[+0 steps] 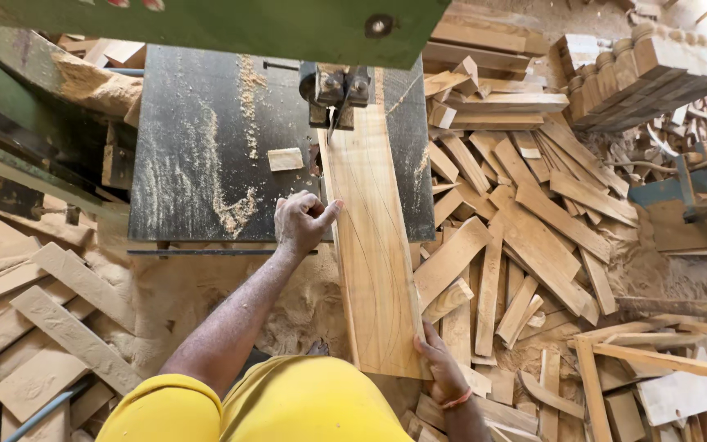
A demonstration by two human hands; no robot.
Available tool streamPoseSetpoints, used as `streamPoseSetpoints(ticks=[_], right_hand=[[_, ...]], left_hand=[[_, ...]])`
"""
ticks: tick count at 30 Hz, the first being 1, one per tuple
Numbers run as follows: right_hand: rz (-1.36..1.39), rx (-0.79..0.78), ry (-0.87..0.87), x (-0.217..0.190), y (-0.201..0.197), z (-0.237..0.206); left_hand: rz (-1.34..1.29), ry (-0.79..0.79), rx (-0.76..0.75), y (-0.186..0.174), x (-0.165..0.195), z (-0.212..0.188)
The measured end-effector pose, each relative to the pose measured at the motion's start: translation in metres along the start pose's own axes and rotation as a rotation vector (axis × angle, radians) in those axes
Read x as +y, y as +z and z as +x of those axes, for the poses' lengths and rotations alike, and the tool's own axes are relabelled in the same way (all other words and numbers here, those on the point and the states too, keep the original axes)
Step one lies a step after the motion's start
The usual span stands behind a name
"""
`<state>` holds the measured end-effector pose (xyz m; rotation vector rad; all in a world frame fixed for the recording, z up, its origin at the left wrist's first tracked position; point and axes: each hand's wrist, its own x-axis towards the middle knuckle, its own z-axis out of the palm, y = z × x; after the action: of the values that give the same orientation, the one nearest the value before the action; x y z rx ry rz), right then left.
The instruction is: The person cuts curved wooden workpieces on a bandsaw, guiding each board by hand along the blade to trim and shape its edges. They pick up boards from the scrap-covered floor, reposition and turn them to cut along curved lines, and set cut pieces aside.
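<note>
Both-handed, left hand (303, 223) beside plank (370, 245), right hand (442, 368) gripping its end

Premises: a woodworking shop, of the sawmill or joinery kind. Evidence: a band saw with green housing (206, 20) and a dark steel saw desk (198, 147) dusted with sawdust. A long pale plank (370, 245) lies on it at the blade guide (337, 90). Offcuts (525, 237) are heaped on the floor to the right, more boards (34, 327) to the left. Sawdust (304, 303) is banked below. Turned, stacked wooden pieces (648, 65) stand at upper right.
</note>
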<state>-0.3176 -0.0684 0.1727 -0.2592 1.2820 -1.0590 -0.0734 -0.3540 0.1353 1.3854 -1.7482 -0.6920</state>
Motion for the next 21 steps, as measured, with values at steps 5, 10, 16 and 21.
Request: streamPoseSetpoints(ticks=[5,10,16,21], right_hand=[[-0.001,0.138,-0.032,-0.002,0.012,0.007],[0.037,0.110,-0.056,0.000,0.011,0.014],[0.076,0.084,-0.076,0.003,0.016,0.013],[0.063,0.168,-0.044,0.001,0.025,0.019]], left_hand=[[-0.024,0.153,-0.190,-0.016,-0.008,0.002],[0.057,0.240,-0.294,-0.025,-0.015,-0.002],[0.093,0.175,-0.322,-0.020,-0.019,-0.001],[0.009,0.192,-0.255,-0.018,-0.024,-0.001]])
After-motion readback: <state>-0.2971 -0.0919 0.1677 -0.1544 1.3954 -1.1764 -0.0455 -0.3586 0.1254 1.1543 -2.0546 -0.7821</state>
